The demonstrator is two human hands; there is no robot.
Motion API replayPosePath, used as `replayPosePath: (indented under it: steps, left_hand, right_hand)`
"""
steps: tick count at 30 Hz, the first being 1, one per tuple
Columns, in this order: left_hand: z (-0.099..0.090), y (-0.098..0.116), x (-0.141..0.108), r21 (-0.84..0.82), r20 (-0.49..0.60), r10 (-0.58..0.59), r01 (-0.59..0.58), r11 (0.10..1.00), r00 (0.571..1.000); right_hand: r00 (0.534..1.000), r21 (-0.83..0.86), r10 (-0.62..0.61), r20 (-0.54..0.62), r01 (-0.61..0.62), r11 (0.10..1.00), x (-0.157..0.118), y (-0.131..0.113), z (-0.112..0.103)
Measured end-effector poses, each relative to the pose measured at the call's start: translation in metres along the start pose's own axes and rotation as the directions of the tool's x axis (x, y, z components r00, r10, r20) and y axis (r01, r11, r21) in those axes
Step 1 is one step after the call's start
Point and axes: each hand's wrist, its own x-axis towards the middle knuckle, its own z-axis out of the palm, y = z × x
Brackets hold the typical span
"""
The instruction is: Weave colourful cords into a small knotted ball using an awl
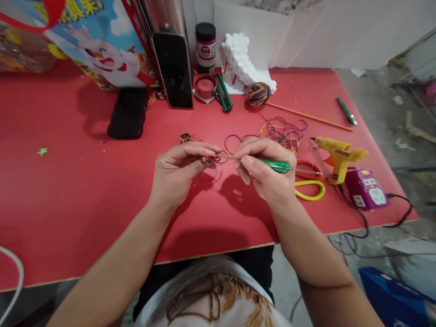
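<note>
Yarn piece [211, 159] is pinched by left hand [176, 169], facing right hand [267, 171] pinching green tool [277, 166].

The left hand [176, 170] could pass leftward over the table [81, 195]; thread [282, 132] and, seemingly, scissors [310, 198] crowd the right hand [268, 178].

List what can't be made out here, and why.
All in the head view:
- Small yarn piece: partly covered by the left hand's fingers; stitches too small.
- Green-handled tool: tip shape too fine to tell; grip partly behind the right hand's fingers.
- Yellow loop: what it joins is hidden by the right hand.
- Black-capped jar: small label print unreadable.
- White cable: cut off by the left edge.
</note>
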Motion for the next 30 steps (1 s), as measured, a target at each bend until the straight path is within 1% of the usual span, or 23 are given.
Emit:
replayPosePath:
  steps: [4,6,11,18,25,30]
  left_hand:
    - [-0.0006,0.0009,0.0004,0.033,0.004,0.041,-0.041,0.999,0.999]
    - [-0.0010,0.0015,0.0004,0.047,0.006,0.046,-0.046,0.998,0.999]
    - [-0.0017,0.0024,0.0001,0.077,-0.003,0.047,-0.047,0.996,0.999]
    - [-0.0021,0.0006,0.0009,0.048,0.025,0.080,-0.081,0.996,0.997]
    - [-0.0022,0.0024,0.0006,0.099,0.016,0.082,-0.083,0.992,0.996]
    - [-0.0028,0.0018,0.0011,0.097,0.029,0.103,-0.106,0.990,0.994]
  right_hand:
    - [0.998,-0.001,-0.048,0.049,0.048,0.999,-0.0005,0.0018,0.0008]
    - [0.997,-0.014,-0.051,0.062,0.052,0.999,-0.0008,0.0024,0.0009]
    - [0.998,-0.039,-0.032,0.056,0.034,0.999,-0.0011,0.0022,0.0003]
    - [0.996,-0.023,-0.043,0.074,0.044,0.999,-0.0019,0.0028,0.0000]
    - [0.997,-0.050,-0.037,0.061,0.040,0.998,-0.0009,0.0030,0.0000]
    - [0.998,-0.059,-0.025,0.062,0.028,0.998,-0.0012,0.0035,-0.0008]
